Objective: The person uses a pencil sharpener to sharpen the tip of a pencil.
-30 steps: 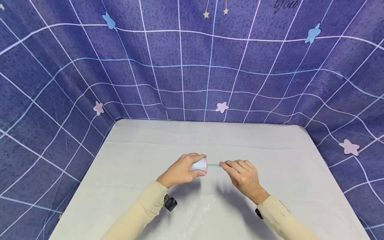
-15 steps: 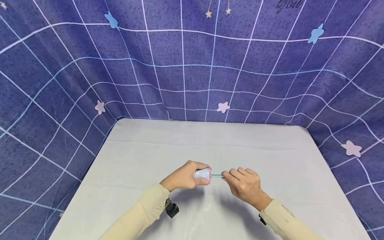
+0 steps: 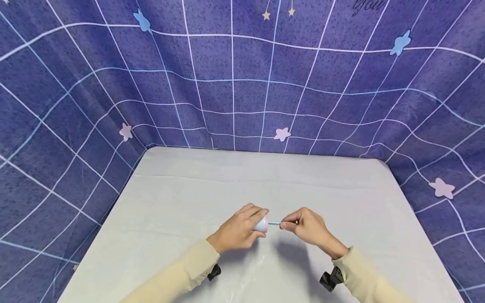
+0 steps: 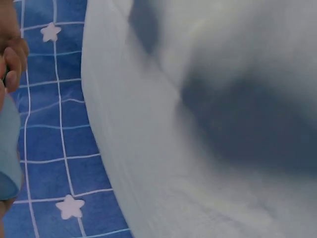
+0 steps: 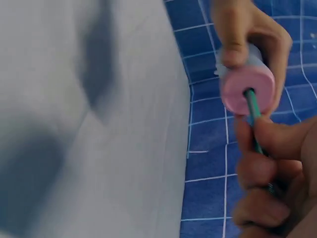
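My left hand (image 3: 235, 229) grips a light blue pencil sharpener (image 3: 261, 224) with a pink end, held sideways above the table. In the right wrist view, a green pencil (image 5: 253, 108) runs into the round hole in the middle of the pink end (image 5: 262, 82). My right hand (image 3: 308, 227) pinches that pencil between thumb and fingers, a short way out from the hole. The pencil's tip is hidden inside the sharpener, and its rear part is covered by the right hand. Only the side of the blue body (image 4: 7, 148) shows in the left wrist view.
A white cloth covers the table (image 3: 189, 189), with shadows of both hands on it. Behind and at the sides hangs a blue-purple curtain (image 3: 212, 92) with grid lines and stars. A black camera (image 3: 329, 281) sits on the right wrist.
Both hands have come slightly nearer to me with the sharpener and pencil. The right hand has rolled over around the pencil, and the left now covers more of the sharpener.
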`<action>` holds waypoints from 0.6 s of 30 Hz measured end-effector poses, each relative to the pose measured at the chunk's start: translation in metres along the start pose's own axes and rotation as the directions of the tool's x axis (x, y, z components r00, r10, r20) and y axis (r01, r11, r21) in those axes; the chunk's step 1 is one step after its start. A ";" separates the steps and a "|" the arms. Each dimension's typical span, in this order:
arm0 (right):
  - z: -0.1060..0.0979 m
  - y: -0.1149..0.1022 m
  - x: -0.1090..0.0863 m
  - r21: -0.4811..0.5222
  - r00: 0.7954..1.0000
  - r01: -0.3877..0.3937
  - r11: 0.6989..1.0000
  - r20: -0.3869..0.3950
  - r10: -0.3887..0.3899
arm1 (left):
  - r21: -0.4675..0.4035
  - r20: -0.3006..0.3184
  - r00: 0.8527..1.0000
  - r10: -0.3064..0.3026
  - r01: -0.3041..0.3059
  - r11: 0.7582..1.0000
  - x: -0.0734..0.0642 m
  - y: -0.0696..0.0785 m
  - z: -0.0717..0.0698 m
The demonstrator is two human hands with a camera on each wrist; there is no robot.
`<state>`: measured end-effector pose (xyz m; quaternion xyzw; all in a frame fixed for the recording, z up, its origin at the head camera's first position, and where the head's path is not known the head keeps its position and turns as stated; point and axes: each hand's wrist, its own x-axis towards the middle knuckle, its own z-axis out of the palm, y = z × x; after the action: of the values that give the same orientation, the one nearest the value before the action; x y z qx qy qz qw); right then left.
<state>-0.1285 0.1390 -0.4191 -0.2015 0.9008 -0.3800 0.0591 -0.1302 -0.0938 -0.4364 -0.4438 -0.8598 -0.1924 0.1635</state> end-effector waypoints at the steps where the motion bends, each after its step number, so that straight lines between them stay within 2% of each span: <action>1: -0.002 0.000 0.001 0.048 0.998 -0.043 0.998 0.057 0.040 | 0.046 -0.013 0.999 0.033 -0.033 0.998 -0.001 0.000 0.001; 3: -0.004 0.001 0.003 0.097 0.991 -0.068 0.993 0.120 0.056 | 0.116 -0.031 0.997 0.073 -0.069 0.991 -0.002 0.001 0.000; 5: -0.002 0.003 0.004 0.106 0.992 -0.051 0.993 0.124 0.037 | 0.152 -0.042 0.995 0.088 -0.080 0.985 -0.002 0.000 -0.002; 9: 0.003 0.007 0.002 0.023 0.999 0.041 0.999 -0.015 -0.041 | 0.136 -0.038 0.997 0.064 -0.058 0.989 0.001 0.000 -0.009; 11: 0.007 0.010 0.000 -0.043 0.985 0.123 0.992 -0.113 -0.127 | 0.090 -0.033 0.999 0.026 -0.022 0.996 0.003 -0.001 -0.011; 12: 0.009 0.011 0.000 -0.092 0.969 0.168 0.981 -0.168 -0.182 | 0.063 -0.031 1.000 -0.001 0.003 0.998 0.004 -0.003 -0.011; 14: 0.012 0.014 0.001 -0.194 0.914 0.257 0.947 -0.269 -0.303 | 0.004 -0.026 0.998 -0.059 0.060 0.998 0.006 -0.006 -0.013; 16: 0.015 0.018 0.004 -0.289 0.840 0.328 0.900 -0.347 -0.417 | -0.049 -0.008 0.993 -0.114 0.113 0.992 0.009 -0.010 -0.012; 18: 0.017 0.022 0.008 -0.371 0.767 0.365 0.854 -0.401 -0.502 | -0.093 0.019 0.987 -0.162 0.163 0.982 0.012 -0.014 -0.012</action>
<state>-0.1384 0.1383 -0.4459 -0.3105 0.8574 -0.2943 -0.2861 -0.1473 -0.0987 -0.4227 -0.3807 -0.8840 -0.2429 0.1212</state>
